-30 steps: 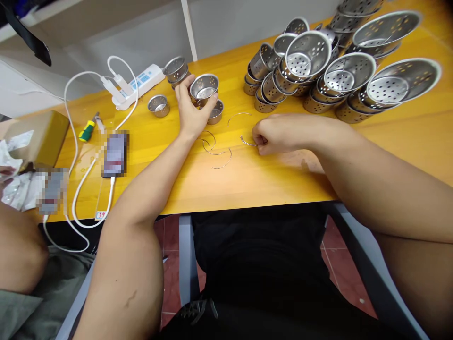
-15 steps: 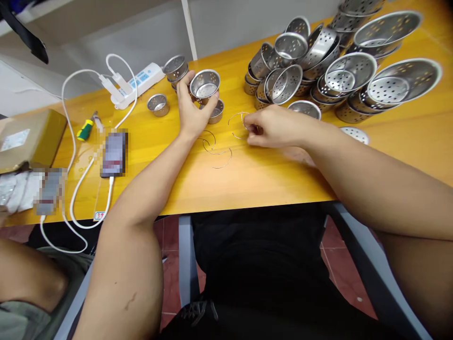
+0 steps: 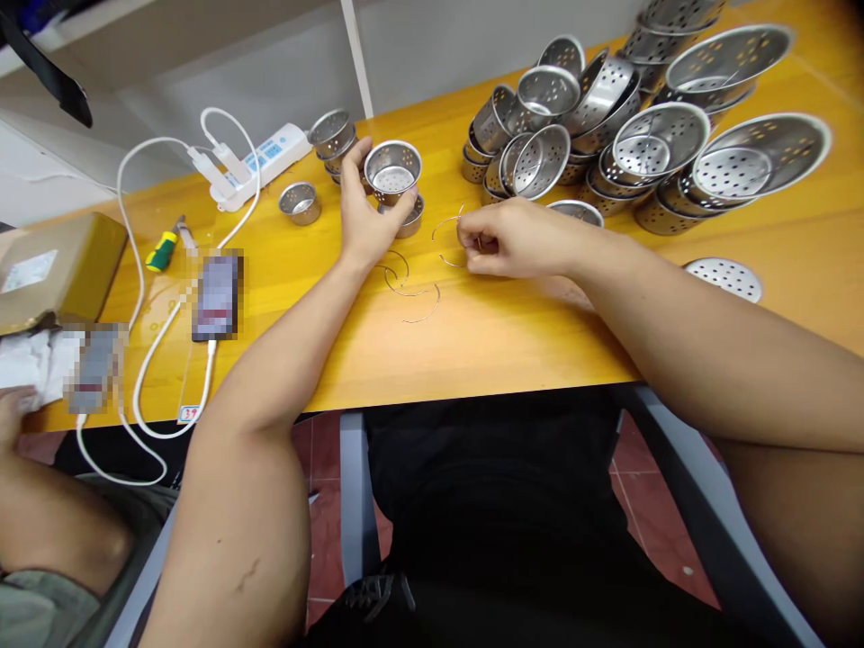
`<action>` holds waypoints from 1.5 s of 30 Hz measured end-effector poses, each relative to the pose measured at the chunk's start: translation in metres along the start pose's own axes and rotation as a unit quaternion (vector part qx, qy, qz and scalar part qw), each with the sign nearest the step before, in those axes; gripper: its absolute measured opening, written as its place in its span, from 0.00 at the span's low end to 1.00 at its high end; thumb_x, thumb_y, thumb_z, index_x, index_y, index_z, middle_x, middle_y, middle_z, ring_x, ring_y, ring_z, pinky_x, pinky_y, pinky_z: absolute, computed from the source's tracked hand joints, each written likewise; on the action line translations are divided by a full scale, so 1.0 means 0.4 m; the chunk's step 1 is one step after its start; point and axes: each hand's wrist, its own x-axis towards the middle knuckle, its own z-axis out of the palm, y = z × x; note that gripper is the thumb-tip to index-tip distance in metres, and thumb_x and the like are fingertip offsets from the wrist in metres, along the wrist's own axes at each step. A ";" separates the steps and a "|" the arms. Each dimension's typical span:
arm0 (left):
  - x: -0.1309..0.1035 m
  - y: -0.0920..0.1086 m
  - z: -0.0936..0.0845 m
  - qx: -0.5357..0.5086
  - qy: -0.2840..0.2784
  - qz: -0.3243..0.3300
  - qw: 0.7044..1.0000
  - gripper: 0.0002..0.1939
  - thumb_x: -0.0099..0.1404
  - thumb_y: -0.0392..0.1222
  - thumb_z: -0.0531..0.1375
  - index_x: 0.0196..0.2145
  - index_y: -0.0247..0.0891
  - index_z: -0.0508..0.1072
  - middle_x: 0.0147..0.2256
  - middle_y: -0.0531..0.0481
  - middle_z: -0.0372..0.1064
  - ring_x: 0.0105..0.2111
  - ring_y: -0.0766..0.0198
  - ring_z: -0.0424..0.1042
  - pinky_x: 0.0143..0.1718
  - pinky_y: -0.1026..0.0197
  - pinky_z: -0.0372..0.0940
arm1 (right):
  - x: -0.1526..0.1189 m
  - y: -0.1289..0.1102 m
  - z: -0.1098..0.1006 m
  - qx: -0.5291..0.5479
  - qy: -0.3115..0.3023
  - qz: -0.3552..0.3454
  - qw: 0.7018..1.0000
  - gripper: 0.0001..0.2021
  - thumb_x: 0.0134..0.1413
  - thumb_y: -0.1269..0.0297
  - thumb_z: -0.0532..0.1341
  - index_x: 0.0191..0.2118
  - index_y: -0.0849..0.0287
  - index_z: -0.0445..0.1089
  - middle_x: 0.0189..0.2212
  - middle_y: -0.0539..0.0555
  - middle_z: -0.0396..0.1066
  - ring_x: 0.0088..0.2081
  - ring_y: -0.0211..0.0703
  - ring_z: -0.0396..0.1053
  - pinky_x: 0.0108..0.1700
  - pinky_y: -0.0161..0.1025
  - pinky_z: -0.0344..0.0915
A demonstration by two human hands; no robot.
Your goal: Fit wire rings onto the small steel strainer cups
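My left hand is closed around a small perforated metal cup, tilted so its inside faces me. Just below it, another small cup stands on the table, partly hidden. Fingertips pressed together, my right hand pinches a thin wire ring close to the tabletop; the fingers cover part of the ring. Between my hands lie several loose curved wires, some overlapping. Beside my left hand are a stack of small cups and a single cup.
Perforated metal cups of several sizes crowd the back right, with a perforated disc beyond my right forearm. At left are a power strip, white cables, a phone, a screwdriver and a cardboard box. Another person's hand shows at far left.
My right hand has shifted slightly left with the wire ring. The perforated disc near my right forearm has slid right. Another person's hand has come into view at the left edge.
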 end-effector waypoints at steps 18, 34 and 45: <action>-0.014 0.062 0.008 0.038 -0.058 0.028 0.997 0.53 0.60 0.72 0.84 0.73 0.63 0.66 0.76 0.43 0.69 0.84 0.37 0.68 0.91 0.33 0.65 | 0.001 0.018 0.025 0.044 0.119 0.050 0.991 0.13 0.76 0.51 0.69 0.53 0.51 0.87 0.42 0.60 0.84 0.38 0.60 0.81 0.46 0.56 0.77; -0.012 0.094 -0.010 0.050 -0.064 0.027 0.996 0.54 0.52 0.84 0.84 0.66 0.59 0.73 0.69 0.42 0.75 0.76 0.36 0.75 0.83 0.31 0.73 | -0.002 -0.028 0.018 0.226 0.143 0.083 0.960 0.28 0.68 0.25 0.75 0.47 0.45 0.75 0.34 0.53 0.79 0.37 0.58 0.79 0.43 0.60 0.78; -0.004 -0.044 0.031 -0.035 -0.085 0.118 0.989 0.55 0.64 0.84 0.77 0.73 0.55 0.63 0.69 0.41 0.75 0.69 0.44 0.81 0.75 0.40 0.77 | 0.013 0.017 0.048 0.234 0.292 0.014 0.927 0.26 0.66 0.29 0.84 0.46 0.44 0.81 0.27 0.50 0.72 0.26 0.49 0.69 0.26 0.50 0.75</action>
